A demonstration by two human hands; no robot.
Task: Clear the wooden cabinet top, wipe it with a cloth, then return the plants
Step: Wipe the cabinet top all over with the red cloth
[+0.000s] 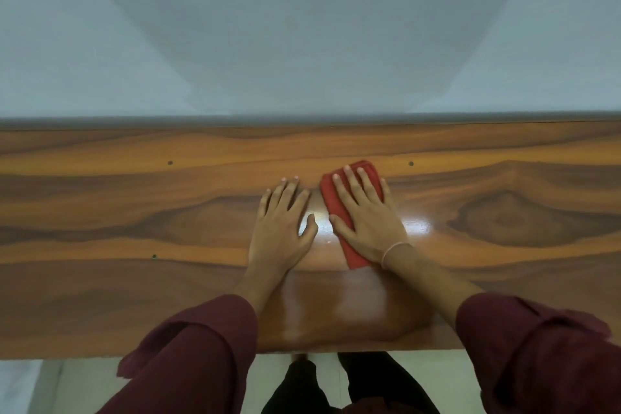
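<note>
The glossy wooden cabinet top [134, 212] spans the whole width of the view. A folded red cloth [331, 198] lies on it just right of centre. My right hand [366, 215] presses flat on the cloth with straight, spread fingers and covers most of it. My left hand [284, 222] rests flat on the bare wood right beside the cloth, fingers straight. No plants are in view.
A plain grey wall [302, 27] rises directly behind the cabinet's back edge. Small dark holes [170, 163] dot the wood. Below the front edge I see pale floor [84, 386] and my own legs [302, 390].
</note>
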